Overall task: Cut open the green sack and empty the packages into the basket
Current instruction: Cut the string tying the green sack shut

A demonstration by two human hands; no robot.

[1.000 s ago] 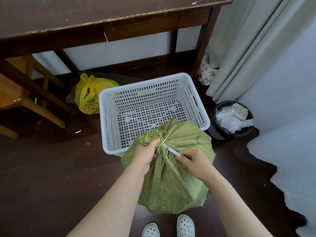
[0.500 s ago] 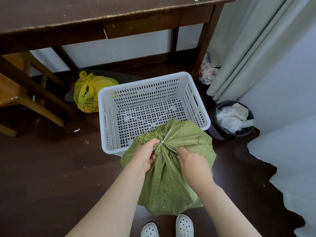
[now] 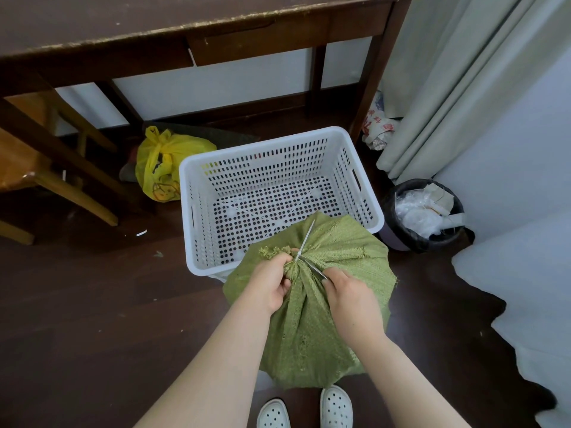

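Observation:
A bulging green woven sack (image 3: 312, 329) stands on the dark floor just in front of a white perforated plastic basket (image 3: 364, 193), which has nothing visible in it. The sack's neck is bunched and bound by a white zip tie (image 3: 304, 242) whose tail sticks up over the basket. My left hand (image 3: 268, 284) grips the gathered neck and its frayed top. My right hand (image 3: 347, 299) holds a small metal blade (image 3: 315, 268), only partly visible, with its tip at the tie. The packages inside the sack are hidden.
A dark wooden desk (image 3: 185, 23) stands behind the basket, with a wooden chair (image 3: 37, 168) at left. A yellow plastic bag (image 3: 163, 168) lies left of the basket, a black waste bin (image 3: 423, 214) right of it. Curtains (image 3: 448, 88) hang at right. My white shoes (image 3: 335, 407) are below the sack.
My right hand has moved in closer to the tied neck, bringing the blade up against the zip tie. My left hand keeps its grip on the neck.

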